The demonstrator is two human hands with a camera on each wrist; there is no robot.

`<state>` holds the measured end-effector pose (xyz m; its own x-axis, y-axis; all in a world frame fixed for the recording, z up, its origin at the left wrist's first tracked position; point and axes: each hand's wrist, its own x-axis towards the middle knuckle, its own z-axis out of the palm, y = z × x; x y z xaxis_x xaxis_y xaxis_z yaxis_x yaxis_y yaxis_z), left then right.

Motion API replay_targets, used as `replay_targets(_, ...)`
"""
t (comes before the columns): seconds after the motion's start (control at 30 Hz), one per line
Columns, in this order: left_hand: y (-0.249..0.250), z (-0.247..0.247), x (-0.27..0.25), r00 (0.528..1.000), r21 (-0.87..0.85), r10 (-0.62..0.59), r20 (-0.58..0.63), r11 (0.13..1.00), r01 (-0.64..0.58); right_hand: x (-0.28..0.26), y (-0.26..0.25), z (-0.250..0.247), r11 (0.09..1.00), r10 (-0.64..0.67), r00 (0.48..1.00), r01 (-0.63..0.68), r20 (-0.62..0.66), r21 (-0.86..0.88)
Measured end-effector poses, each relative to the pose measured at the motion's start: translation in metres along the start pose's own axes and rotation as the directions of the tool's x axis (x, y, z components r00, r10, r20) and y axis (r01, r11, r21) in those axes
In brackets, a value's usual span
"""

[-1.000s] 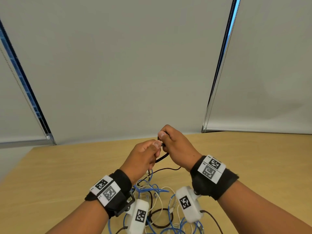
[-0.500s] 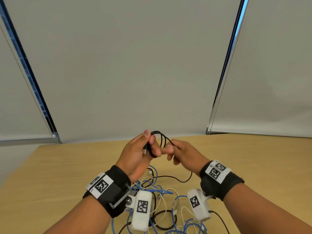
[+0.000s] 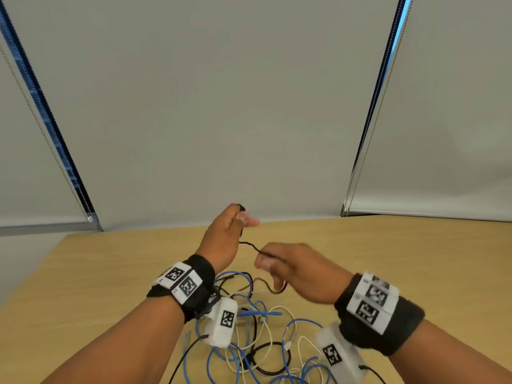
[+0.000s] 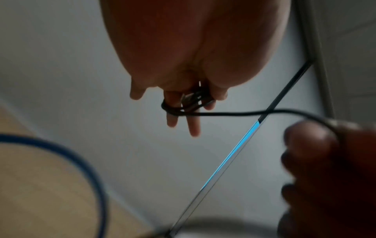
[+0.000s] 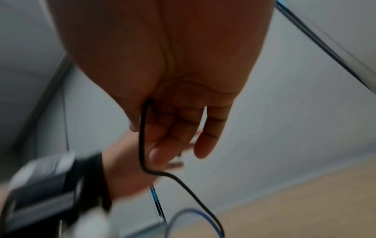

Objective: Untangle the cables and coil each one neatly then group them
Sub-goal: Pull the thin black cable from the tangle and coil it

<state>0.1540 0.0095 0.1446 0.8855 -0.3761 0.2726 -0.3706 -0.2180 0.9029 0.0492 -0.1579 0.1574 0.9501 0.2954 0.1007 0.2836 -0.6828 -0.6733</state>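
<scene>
A thin black cable [image 3: 250, 245] runs taut between my two hands above the wooden table [image 3: 110, 273]. My left hand [image 3: 243, 217] is raised at the centre, with a few loops of that cable [image 4: 183, 104] wound round its fingers and the thumb pressed against them. My right hand [image 3: 266, 261] is lower and nearer to me, pinching the same cable [image 5: 141, 136] between thumb and fingers. From there the cable drops to the table. Below my wrists lies a tangle of blue cables [image 3: 249, 309], white cables [image 3: 266, 336] and a black loop [image 3: 266, 356].
Grey roller blinds [image 3: 221, 106] hang behind the table's far edge. Bare tabletop stretches out to the left and to the right [image 3: 415, 259] of the tangle. White camera units hang beneath both wrists, just above the cables.
The hands were touching at the loops half a second ago. Now the left has risen and the right has pulled back and down, drawing a length of black cable out between them.
</scene>
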Motion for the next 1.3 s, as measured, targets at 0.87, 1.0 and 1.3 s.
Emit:
replay_targets(0.87,-0.002,0.029,-0.018,0.974,-0.441,-0.071,0.215,0.883,0.161,0.035,0.060,-0.052,0.733,0.136,0.991,-0.097,-0.006,0.673)
replay_targets(1.0,-0.002,0.015,-0.020,0.954,-0.584,-0.070,0.290,0.777,0.234,0.034,0.074,-0.056,0.687,0.169,0.985,-0.139,0.029,0.713)
replay_targets(1.3,0.027,0.005,-0.005,0.938,-0.793,0.141,0.317,0.581,0.181,0.044,0.054,-0.003,0.676,0.234,0.971,-0.201,0.051,0.709)
